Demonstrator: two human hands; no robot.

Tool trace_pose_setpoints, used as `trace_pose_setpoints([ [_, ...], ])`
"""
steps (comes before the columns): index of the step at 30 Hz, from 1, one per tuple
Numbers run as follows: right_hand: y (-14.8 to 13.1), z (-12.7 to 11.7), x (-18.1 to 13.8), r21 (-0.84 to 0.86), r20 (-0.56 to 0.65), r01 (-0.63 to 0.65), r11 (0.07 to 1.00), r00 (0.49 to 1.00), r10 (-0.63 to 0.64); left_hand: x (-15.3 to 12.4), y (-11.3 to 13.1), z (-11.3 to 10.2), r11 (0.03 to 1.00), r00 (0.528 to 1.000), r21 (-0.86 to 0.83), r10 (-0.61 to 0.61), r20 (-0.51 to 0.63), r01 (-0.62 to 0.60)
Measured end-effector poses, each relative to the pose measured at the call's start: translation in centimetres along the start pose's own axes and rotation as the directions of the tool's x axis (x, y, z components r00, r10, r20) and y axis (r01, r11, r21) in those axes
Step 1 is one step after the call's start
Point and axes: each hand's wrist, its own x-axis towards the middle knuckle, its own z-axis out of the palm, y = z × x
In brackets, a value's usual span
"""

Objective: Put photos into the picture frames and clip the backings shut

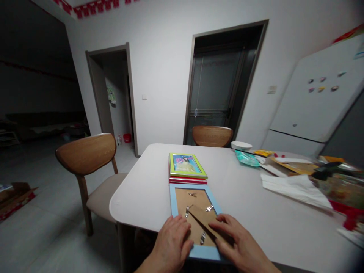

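A light blue picture frame (173, 200) lies face down at the table's near edge, with its brown backing board (183, 193) up. Several small metal clips (203, 238) sit on the board. My left hand (173, 240) is closed over the frame's lower left side, thumb towards the board. Between the thumb and fingers of my right hand (237, 240) is a brown cardboard stand flap (205, 218), tilted up off the backing. My right fingers hide its lower end. Just beyond lies a stack of frames, topped by a lime-green picture frame (188, 175) with a picture in it.
On the white table's (236, 189) right side lie white paper (295, 189), a teal plastic packet (247, 158), a white bowl (241, 146) and other clutter. Wooden chairs stand at the left (91, 155) and far side (212, 136). A white fridge (318, 102) is at the right.
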Motion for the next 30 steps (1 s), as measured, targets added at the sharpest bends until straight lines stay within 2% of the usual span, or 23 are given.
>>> trace_pose_setpoints([
  [7,0.1,1.7,-0.4,-0.100,-0.084,0.052,0.994,0.995,-0.061,-0.8,-1.2,-0.6,1.000,0.990,0.016,0.024,0.139,-0.026],
  [11,0.3,1.2,0.8,-0.119,-0.052,0.078,0.990,0.995,-0.085,-0.9,-1.8,-0.4,0.998,0.993,0.039,0.039,0.115,-0.043],
  [16,1.1,0.9,3.4,-0.246,-0.101,-0.040,0.969,0.995,0.016,-0.8,-1.9,-0.5,0.997,0.991,0.044,0.063,0.117,-0.068],
  [18,1.1,0.9,4.0,-0.261,-0.090,-0.048,0.964,0.996,0.025,-0.8,-1.8,-0.6,0.997,0.991,0.046,0.059,0.117,-0.065],
  [25,0.8,1.0,4.1,-0.247,-0.050,-0.039,0.968,0.998,0.028,-0.7,-1.6,-0.6,0.998,0.991,0.057,0.022,0.128,-0.029],
  [30,0.8,1.2,4.2,-0.284,-0.112,-0.042,0.958,0.994,0.010,-0.8,-1.8,-0.5,0.997,0.990,0.060,0.029,0.141,-0.038],
])
